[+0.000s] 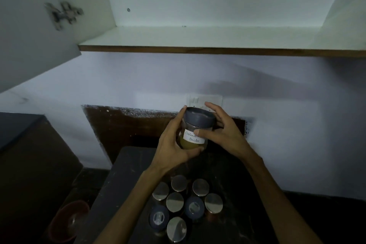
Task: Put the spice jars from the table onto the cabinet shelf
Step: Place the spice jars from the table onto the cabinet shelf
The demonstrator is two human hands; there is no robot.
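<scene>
I hold a clear spice jar (195,130) with a grey lid and a handwritten white label above the dark table (122,176). Yellowish powder fills its lower part. My left hand (175,144) cups its left side and base. My right hand (219,130) grips it from the right, thumb across the label. Several more jars (184,206) stand clustered on the table below my forearms, most with shiny metal lids, two with grey lids. The white cabinet shelf (198,36) with a brown front edge is above, with nothing on it.
The cabinet door (29,31) hangs open at the upper left. A wall switch plate (206,100) is behind the held jar. A reddish bucket (69,220) sits on the floor left of the table. A dark counter (17,127) stands at far left.
</scene>
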